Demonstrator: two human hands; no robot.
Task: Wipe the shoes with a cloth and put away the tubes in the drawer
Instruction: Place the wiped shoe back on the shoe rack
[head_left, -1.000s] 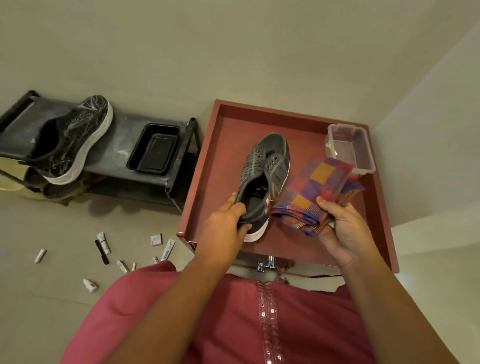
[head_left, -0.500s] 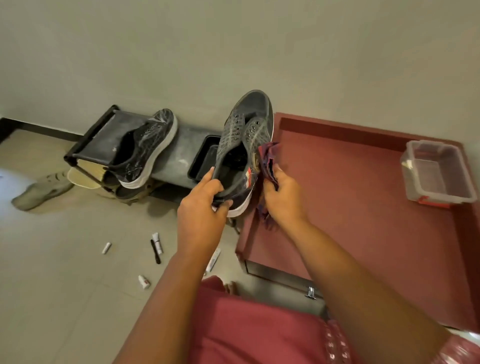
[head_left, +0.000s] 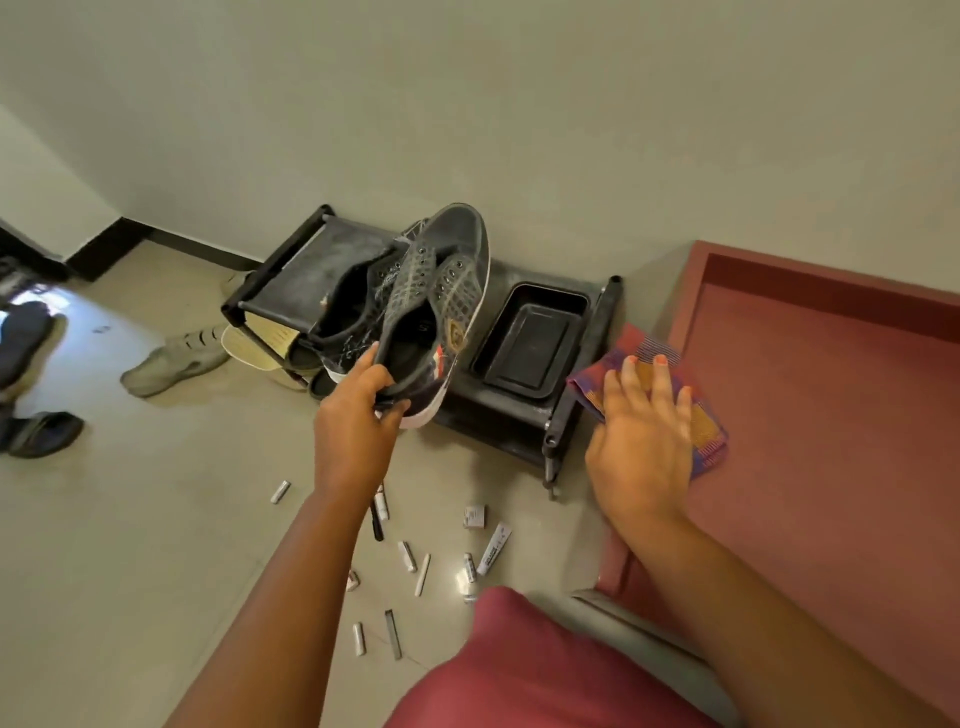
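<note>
**Tiled floor corner by plain wall: shoe held over rack, cloth pressed on red top**

Pale tiled floor (head_left: 130, 545) meets a plain light wall (head_left: 519, 104); dark skirting runs along the far left.

Left hand (head_left: 358, 421) grips the heel end of a dark grey lace-up shoe (head_left: 441, 301), fingers curled over the collar, thumb under the sole edge. Shoe is off the surface, toe pointing far and up, over the low black shoe rack (head_left: 322, 260). White sole rim shows at the near end.

Right hand (head_left: 644, 441) lies flat, fingers spread, palm down on a checked purple-orange cloth (head_left: 706, 431). Cloth sits on the left edge of the red-brown cabinet top (head_left: 831, 415), a corner hanging over toward the rack. Not a pinch, just pressing.

Second dark shoe (head_left: 343, 306) rests on the rack top, just behind and left of the held one, partly hidden by it. Black empty tray (head_left: 530, 343) on the rack's right end, between held shoe and cloth.

Tubes (head_left: 493, 548) scattered on the floor near the rack front, under and beside the left forearm: several small white ones, a couple of dark thin ones, one small box-like item. All loose, apart from each other.

Under the rack: pale sandals (head_left: 171, 358) poking out left. Far left: dark footwear (head_left: 41, 431), blurred. Red garment (head_left: 519, 675) at the near edge.
</note>
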